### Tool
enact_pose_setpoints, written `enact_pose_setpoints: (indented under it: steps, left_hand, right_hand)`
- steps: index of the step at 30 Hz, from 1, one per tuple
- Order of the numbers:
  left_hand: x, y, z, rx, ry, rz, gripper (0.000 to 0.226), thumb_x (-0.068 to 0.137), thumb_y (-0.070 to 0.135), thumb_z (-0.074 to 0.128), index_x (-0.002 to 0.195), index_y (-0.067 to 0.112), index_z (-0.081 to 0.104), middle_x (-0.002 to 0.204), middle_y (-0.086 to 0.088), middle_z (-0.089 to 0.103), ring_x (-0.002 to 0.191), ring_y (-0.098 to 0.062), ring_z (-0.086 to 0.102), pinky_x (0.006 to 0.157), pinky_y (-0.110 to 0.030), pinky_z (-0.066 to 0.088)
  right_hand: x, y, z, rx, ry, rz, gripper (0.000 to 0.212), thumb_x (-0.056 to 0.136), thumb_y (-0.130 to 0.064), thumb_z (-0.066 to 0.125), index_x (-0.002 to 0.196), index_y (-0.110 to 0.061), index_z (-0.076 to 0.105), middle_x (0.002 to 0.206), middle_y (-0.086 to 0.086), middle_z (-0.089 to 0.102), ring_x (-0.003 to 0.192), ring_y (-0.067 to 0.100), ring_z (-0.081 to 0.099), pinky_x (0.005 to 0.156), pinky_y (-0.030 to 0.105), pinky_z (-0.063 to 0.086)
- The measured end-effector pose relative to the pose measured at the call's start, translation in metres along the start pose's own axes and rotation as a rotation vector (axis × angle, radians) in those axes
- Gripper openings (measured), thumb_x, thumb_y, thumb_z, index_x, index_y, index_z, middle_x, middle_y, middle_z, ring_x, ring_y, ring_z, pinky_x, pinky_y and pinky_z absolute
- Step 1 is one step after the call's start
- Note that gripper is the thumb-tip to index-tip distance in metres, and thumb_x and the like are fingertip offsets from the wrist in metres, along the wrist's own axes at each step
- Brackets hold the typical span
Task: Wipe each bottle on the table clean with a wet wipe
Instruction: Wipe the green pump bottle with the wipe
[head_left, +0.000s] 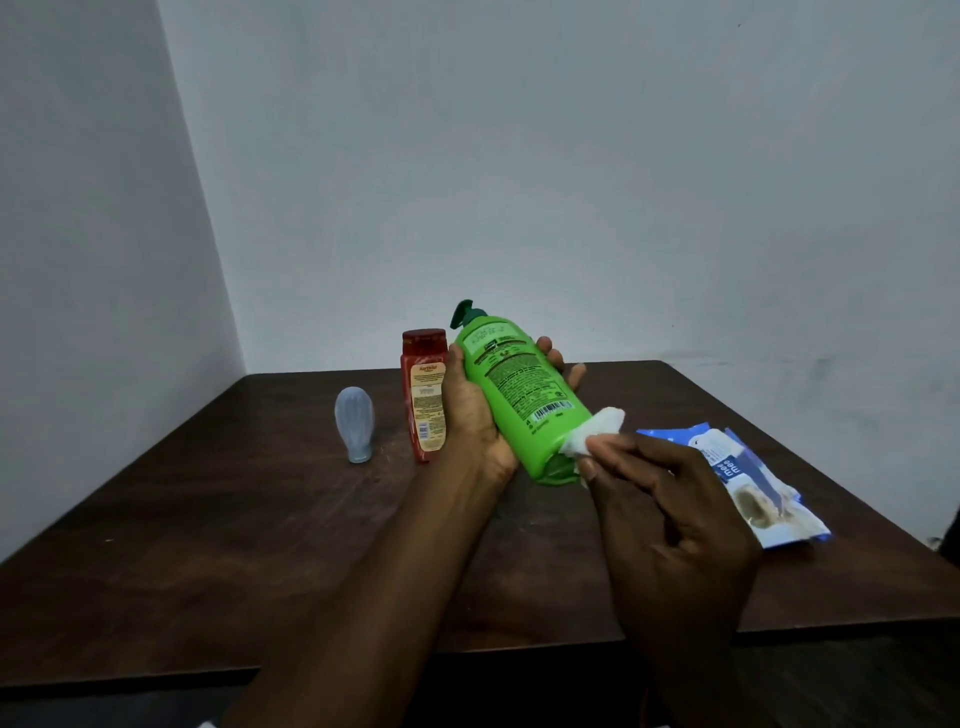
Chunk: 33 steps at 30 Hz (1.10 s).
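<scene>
My left hand grips a green pump bottle round its middle, tilted above the table with the pump pointing away and its base toward me. My right hand pinches a white wet wipe against the bottle's lower side near the base. A red bottle stands upright just left of my left hand. Farther left, a small pale blue bottle stands on its cap.
A blue and white wet wipe packet lies flat on the dark wooden table to the right of my right hand. Pale walls meet in a corner behind the table. The near table edge runs below my forearms.
</scene>
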<state>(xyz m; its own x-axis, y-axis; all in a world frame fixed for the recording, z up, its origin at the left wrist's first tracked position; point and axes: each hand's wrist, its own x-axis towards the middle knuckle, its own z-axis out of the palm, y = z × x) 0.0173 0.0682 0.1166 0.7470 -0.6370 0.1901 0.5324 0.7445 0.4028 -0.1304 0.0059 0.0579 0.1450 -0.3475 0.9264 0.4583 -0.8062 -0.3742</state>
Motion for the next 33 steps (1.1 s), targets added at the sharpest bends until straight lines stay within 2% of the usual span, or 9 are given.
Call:
enact_pose_setpoints:
  steps: [6, 11, 14, 17, 20, 24, 29, 33]
  left_hand:
    - [-0.001, -0.002, 0.012, -0.109, 0.104, -0.034, 0.071, 0.094, 0.064, 0.039, 0.105, -0.003, 0.060, 0.084, -0.020, 0.065, 0.073, -0.031, 0.063, 0.068, -0.056, 0.060]
    - [-0.006, -0.002, 0.009, -0.163, 0.161, -0.058, 0.065, 0.097, 0.057, 0.043, 0.085, -0.004, 0.063, 0.079, -0.022, 0.066, 0.072, -0.033, 0.065, 0.069, -0.060, 0.057]
    - [-0.007, -0.003, 0.002, -0.156, 0.172, -0.050, 0.061, 0.099, 0.054, 0.043, 0.088, -0.003, 0.061, 0.080, -0.023, 0.066, 0.080, -0.036, 0.063, 0.065, -0.059, 0.059]
    - [-0.009, -0.005, -0.001, -0.146, 0.203, -0.077, 0.063, 0.101, 0.054, 0.040, 0.088, -0.004, 0.062, 0.079, -0.023, 0.067, 0.073, -0.037, 0.067, 0.062, -0.057, 0.059]
    - [-0.011, -0.010, 0.001, -0.133, 0.188, -0.112, 0.067, 0.101, 0.055, 0.034, 0.091, -0.005, 0.063, 0.081, -0.023, 0.066, 0.081, -0.036, 0.064, 0.069, -0.060, 0.056]
    - [-0.008, -0.009, -0.003, -0.166, 0.176, -0.100, 0.064, 0.100, 0.057, 0.037, 0.099, -0.003, 0.060, 0.083, -0.023, 0.067, 0.069, -0.037, 0.069, 0.067, -0.057, 0.059]
    - [-0.013, -0.006, 0.006, -0.190, 0.195, -0.047, 0.061, 0.100, 0.052, 0.043, 0.085, -0.005, 0.059, 0.074, -0.022, 0.066, 0.060, -0.034, 0.069, 0.057, -0.059, 0.058]
    - [-0.015, -0.002, 0.005, -0.228, 0.215, -0.060, 0.066, 0.100, 0.052, 0.043, 0.080, -0.007, 0.063, 0.075, -0.023, 0.066, 0.076, -0.033, 0.063, 0.059, -0.060, 0.057]
  right_hand:
    - [-0.008, -0.004, 0.010, 0.018, -0.090, -0.186, 0.027, 0.079, 0.011, 0.072, 0.100, -0.004, 0.077, 0.100, 0.006, 0.070, 0.096, 0.020, 0.067, 0.086, 0.029, 0.052]
    - [-0.001, -0.001, 0.005, -0.010, -0.141, -0.186, 0.029, 0.079, 0.013, 0.071, 0.101, -0.005, 0.077, 0.103, 0.004, 0.069, 0.098, 0.016, 0.065, 0.089, 0.023, 0.049]
    - [0.015, 0.005, -0.004, -0.059, -0.087, -0.119, 0.023, 0.082, 0.008, 0.073, 0.103, -0.003, 0.076, 0.104, 0.008, 0.069, 0.097, 0.014, 0.066, 0.090, 0.022, 0.049]
    - [0.029, 0.010, -0.010, -0.113, -0.027, -0.047, 0.021, 0.083, 0.007, 0.074, 0.103, -0.001, 0.076, 0.100, 0.012, 0.070, 0.097, 0.007, 0.063, 0.093, 0.013, 0.044]
    - [0.031, 0.011, -0.007, -0.092, -0.001, -0.028, 0.019, 0.085, 0.006, 0.070, 0.101, 0.000, 0.076, 0.100, 0.011, 0.070, 0.098, 0.009, 0.064, 0.092, 0.014, 0.044]
    - [0.026, 0.003, -0.007, -0.062, 0.033, -0.080, 0.016, 0.085, 0.003, 0.070, 0.100, 0.001, 0.076, 0.100, 0.012, 0.070, 0.098, 0.012, 0.065, 0.092, 0.018, 0.046]
    - [0.004, -0.008, 0.006, -0.021, -0.084, -0.170, 0.023, 0.083, 0.007, 0.069, 0.101, -0.005, 0.076, 0.105, 0.004, 0.069, 0.096, 0.021, 0.068, 0.089, 0.027, 0.051]
    - [-0.005, -0.009, 0.009, 0.023, -0.158, -0.198, 0.030, 0.080, 0.011, 0.068, 0.104, -0.007, 0.075, 0.105, 0.003, 0.068, 0.098, 0.018, 0.066, 0.089, 0.026, 0.050]
